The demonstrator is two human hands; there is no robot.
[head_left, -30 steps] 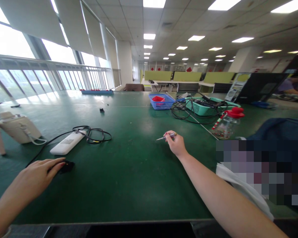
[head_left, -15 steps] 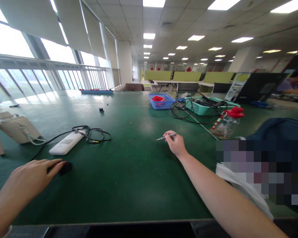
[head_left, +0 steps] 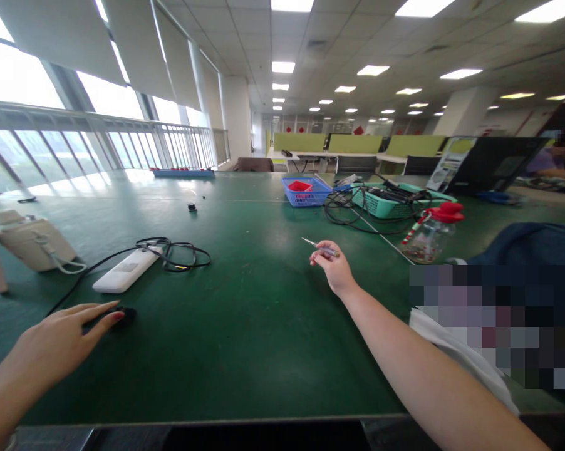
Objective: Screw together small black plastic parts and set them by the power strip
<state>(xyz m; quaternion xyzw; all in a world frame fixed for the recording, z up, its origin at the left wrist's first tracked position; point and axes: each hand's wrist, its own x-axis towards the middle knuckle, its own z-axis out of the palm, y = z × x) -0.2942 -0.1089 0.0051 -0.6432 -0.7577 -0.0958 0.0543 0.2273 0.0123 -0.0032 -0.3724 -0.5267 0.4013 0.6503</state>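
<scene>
My right hand [head_left: 335, 269] is closed on a thin screwdriver [head_left: 318, 246] over the middle of the green table [head_left: 245, 326]; the tool's metal tip points up and to the left. My left hand [head_left: 59, 341] lies low at the left with fingers stretched out, their tips resting on a small black plug [head_left: 123, 315] at the end of a black cable. A white power strip [head_left: 127, 269] lies just beyond that hand, with its black cord [head_left: 183, 255] coiled to the right.
A beige device [head_left: 31, 243] stands at the far left. A blue basket [head_left: 307, 191] and a green basket [head_left: 386, 202] with tangled cables sit at the back. A clear bottle with a red cap [head_left: 430, 233] stands on the right, beside dark cloth [head_left: 531, 247].
My right hand has lifted slightly and turned the screwdriver so its tip points up-left rather than lying level. My left hand has slid a little leftward, staying on the black plug.
</scene>
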